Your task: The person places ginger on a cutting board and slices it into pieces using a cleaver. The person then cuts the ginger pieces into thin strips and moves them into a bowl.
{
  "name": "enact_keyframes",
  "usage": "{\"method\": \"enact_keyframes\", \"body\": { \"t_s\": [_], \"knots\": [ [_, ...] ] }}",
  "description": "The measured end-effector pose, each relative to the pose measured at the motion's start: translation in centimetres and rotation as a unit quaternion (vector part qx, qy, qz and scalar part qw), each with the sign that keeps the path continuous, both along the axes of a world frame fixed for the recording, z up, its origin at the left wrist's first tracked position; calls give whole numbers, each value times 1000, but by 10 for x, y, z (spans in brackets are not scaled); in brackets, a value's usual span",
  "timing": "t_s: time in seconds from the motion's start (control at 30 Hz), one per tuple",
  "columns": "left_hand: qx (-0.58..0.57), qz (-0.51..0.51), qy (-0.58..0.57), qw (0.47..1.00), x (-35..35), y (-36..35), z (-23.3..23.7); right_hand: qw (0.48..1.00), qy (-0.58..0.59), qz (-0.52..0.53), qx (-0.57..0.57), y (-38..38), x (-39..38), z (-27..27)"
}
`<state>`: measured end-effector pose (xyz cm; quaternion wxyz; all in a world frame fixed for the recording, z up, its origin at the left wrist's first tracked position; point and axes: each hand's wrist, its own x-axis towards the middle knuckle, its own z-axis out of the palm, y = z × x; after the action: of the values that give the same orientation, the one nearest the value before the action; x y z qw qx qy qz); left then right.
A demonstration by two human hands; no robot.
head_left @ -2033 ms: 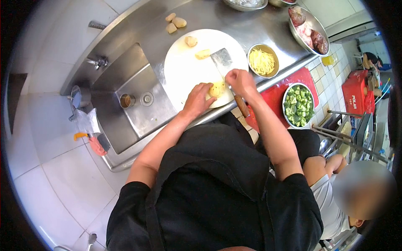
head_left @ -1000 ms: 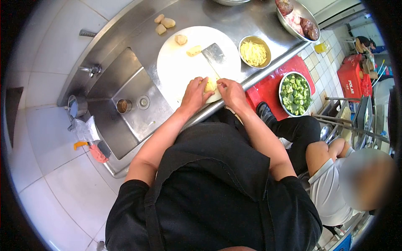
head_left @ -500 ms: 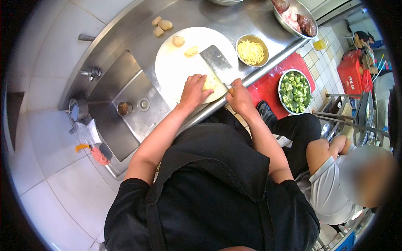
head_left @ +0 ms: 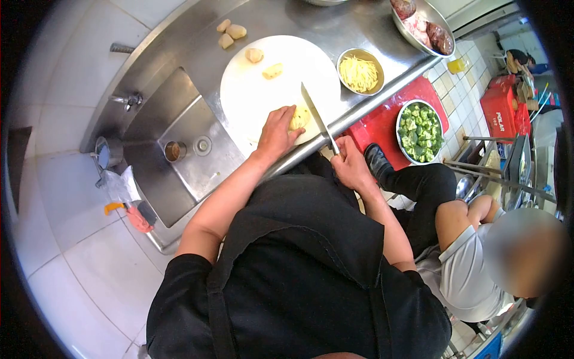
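Observation:
My right hand (head_left: 353,164) is closed round the handle of a cleaver (head_left: 315,110) at the counter's front edge. The blade stands nearly on edge over the white round cutting board (head_left: 242,87), just right of a pale yellow cut piece of what looks like ginger (head_left: 299,117). Curled over that piece, the fingers of my left hand (head_left: 278,133) hold it on the board near its front rim. Two more pieces, a rounded chunk (head_left: 254,55) and a trimmed chunk (head_left: 272,71), lie farther back on the board.
Several unpeeled-looking chunks (head_left: 237,31) lie behind the board. Right of it stands a metal bowl of yellow shreds (head_left: 359,74). A sink (head_left: 161,140) is at left. Chopped green vegetables (head_left: 420,131) fill a bowl on a red surface below. A seated person (head_left: 472,275) is at right.
The cleaver has turned from showing its broad face to nearly edge-on, and my right hand has shifted slightly right and down. My left hand stays on the piece.

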<state>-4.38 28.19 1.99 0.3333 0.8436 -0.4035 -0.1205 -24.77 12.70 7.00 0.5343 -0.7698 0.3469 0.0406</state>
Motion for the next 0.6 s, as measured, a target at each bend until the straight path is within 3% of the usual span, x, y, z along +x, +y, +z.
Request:
{"method": "enact_keyframes", "body": {
  "t_s": [0.23, 0.33, 0.43, 0.53, 0.6],
  "knots": [
    [0, -13, -29, 999, 6, -8, 19, 1000, -14, 4, -18, 1, -3, 3],
    [54, -55, -3, 997, 14, -13, 16, 1000, -4, -6, 1, -1, -1, 10],
    [49, -63, 19, 997, 15, -12, 6, 998, 57, 7, -9, -1, 1, 24],
    [27, -51, 30, 998, 8, -11, 11, 998, 16, 34, -53, -1, -3, 21],
    [-11, 3, -21, 1000, 0, -8, 21, 999, 37, 32, -3, 0, -2, 25]
  ]
}}
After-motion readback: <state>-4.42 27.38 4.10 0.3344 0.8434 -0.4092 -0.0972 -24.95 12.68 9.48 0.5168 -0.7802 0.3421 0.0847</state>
